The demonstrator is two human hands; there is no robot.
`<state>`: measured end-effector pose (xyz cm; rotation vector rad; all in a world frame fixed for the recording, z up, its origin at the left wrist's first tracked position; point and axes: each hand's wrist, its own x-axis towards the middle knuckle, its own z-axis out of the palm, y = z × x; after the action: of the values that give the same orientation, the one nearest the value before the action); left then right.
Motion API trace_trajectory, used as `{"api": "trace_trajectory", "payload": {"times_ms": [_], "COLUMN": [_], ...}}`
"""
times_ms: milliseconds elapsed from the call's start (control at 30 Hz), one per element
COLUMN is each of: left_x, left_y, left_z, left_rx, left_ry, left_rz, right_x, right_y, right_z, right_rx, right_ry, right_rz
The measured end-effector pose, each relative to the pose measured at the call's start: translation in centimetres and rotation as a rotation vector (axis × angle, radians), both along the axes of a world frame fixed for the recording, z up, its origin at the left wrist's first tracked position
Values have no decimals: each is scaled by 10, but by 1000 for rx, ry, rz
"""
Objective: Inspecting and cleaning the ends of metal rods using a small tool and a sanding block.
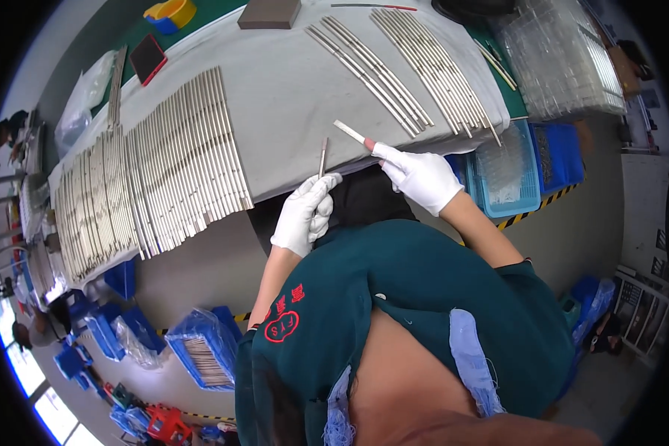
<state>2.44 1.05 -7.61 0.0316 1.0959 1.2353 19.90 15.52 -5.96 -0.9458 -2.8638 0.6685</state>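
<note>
My left hand (303, 212), in a white glove, is closed round a thin metal rod (323, 157) whose end points up and away from me. To its right, my right hand (424, 178) wears a white glove with bare fingertips. It pinches a slim, flat whitish stick (348, 131), tilted toward the upper left; its exact kind is unclear. The stick and the rod are apart, both over the near edge of the grey-covered table (275, 126). The lower part of the rod is hidden inside my left glove.
Many metal rods lie side by side at left (193, 156); smaller groups lie at far right (424, 67) and upper middle (368, 74). A brown block (269, 13), a red-edged dark tablet-like object (149, 59) and a light-blue basket (524, 167) stand around.
</note>
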Motion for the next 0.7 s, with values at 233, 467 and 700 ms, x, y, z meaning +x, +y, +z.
{"api": "trace_trajectory", "payload": {"times_ms": [233,467,700], "left_x": [6,7,11], "left_y": [-7,-5,-2], "left_z": [7,9,6], "left_rx": [-34,-111,-122], "left_ry": [122,59,141], "left_rz": [43,62,122], "right_x": [2,5,-11], "right_y": [-6,-6,2], "right_z": [6,8,7], "right_rx": [42,149,153], "right_ry": [95,116,22], "right_rz": [30,208,281]}}
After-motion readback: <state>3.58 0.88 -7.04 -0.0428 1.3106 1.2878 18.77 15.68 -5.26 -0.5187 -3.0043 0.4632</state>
